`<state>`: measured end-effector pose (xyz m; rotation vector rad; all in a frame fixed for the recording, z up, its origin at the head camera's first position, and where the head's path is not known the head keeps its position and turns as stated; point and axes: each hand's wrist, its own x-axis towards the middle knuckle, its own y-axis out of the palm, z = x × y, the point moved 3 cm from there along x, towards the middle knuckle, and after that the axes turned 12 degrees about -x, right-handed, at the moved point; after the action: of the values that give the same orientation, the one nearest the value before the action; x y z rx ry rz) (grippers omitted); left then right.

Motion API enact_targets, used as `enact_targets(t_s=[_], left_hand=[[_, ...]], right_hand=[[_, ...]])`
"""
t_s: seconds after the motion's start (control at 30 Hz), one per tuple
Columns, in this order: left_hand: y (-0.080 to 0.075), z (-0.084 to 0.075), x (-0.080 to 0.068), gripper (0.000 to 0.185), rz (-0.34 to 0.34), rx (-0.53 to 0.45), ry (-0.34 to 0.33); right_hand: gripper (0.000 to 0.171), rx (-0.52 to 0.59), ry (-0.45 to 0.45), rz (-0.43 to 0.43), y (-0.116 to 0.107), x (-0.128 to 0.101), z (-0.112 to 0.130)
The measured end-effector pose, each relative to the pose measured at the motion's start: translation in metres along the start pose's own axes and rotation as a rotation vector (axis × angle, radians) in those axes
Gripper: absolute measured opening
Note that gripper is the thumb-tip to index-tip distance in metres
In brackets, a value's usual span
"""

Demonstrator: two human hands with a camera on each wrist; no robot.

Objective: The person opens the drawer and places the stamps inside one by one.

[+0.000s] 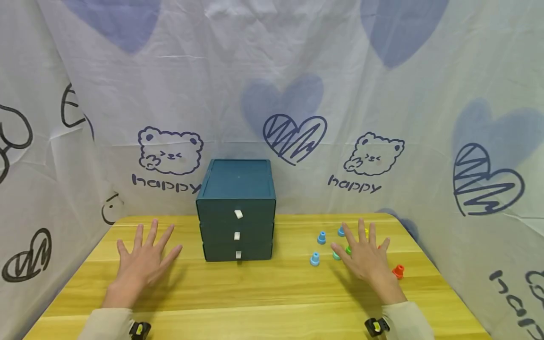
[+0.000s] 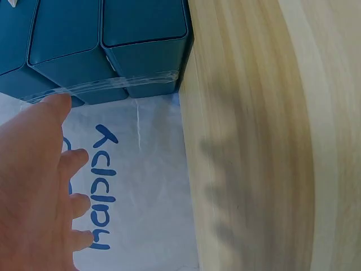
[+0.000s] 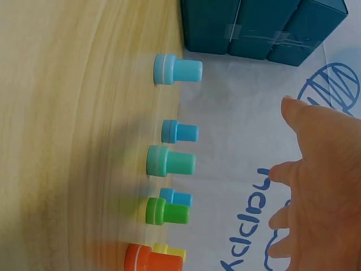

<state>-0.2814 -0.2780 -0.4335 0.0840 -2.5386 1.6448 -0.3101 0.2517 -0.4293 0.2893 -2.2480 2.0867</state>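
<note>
My left hand [image 1: 142,262] hovers over the table left of a dark teal three-drawer box [image 1: 236,210], fingers spread and straight, holding nothing. White tab handles mark the drawer fronts, all pushed in. On the right, my right hand [image 1: 365,257] is likewise spread and holds nothing, above a group of small plastic toy stamps. Two blue stamps [image 1: 321,237] and a light blue stamp [image 1: 314,259] stand left of it; a red stamp [image 1: 398,271] stands to its right. The hand partly hides others. The right wrist view shows a teal-green stamp [image 3: 171,161], a green stamp [image 3: 167,211] and a yellow stamp [image 3: 170,252] upright.
The wooden table [image 1: 255,295] runs back to a white cloth [image 1: 229,94] printed with hearts and bears, which also hangs at both sides. Clear tape [image 2: 121,82] crosses the side of the drawer box. Dark bands with devices sit on both wrists.
</note>
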Motion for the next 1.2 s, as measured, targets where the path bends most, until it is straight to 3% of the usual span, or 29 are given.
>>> enact_targets(t_s=[0.23,0.37,0.53,0.87,1.2], left_hand=[[0.001,-0.001,0.000,0.078,0.044,-0.076,0.046],[-0.001,-0.005,0.001,0.074,0.089,-0.188,0.091],[-0.010,-0.010,0.007,0.067,0.063,-0.299,0.186],[-0.039,-0.032,0.032,0.059,-0.028,-0.453,0.313],[-0.058,-0.060,0.060,0.061,0.013,-0.519,0.324]], right_hand=[[0.081,0.073,-0.033,0.008,0.001,0.000,0.001],[0.076,0.196,-0.078,-0.002,-0.001,0.000,0.001],[0.070,0.347,-0.121,-0.052,-0.009,0.003,0.003],[0.055,0.624,-0.117,-0.081,-0.028,0.012,0.021],[0.042,0.829,-0.192,-0.112,-0.044,0.021,0.061]])
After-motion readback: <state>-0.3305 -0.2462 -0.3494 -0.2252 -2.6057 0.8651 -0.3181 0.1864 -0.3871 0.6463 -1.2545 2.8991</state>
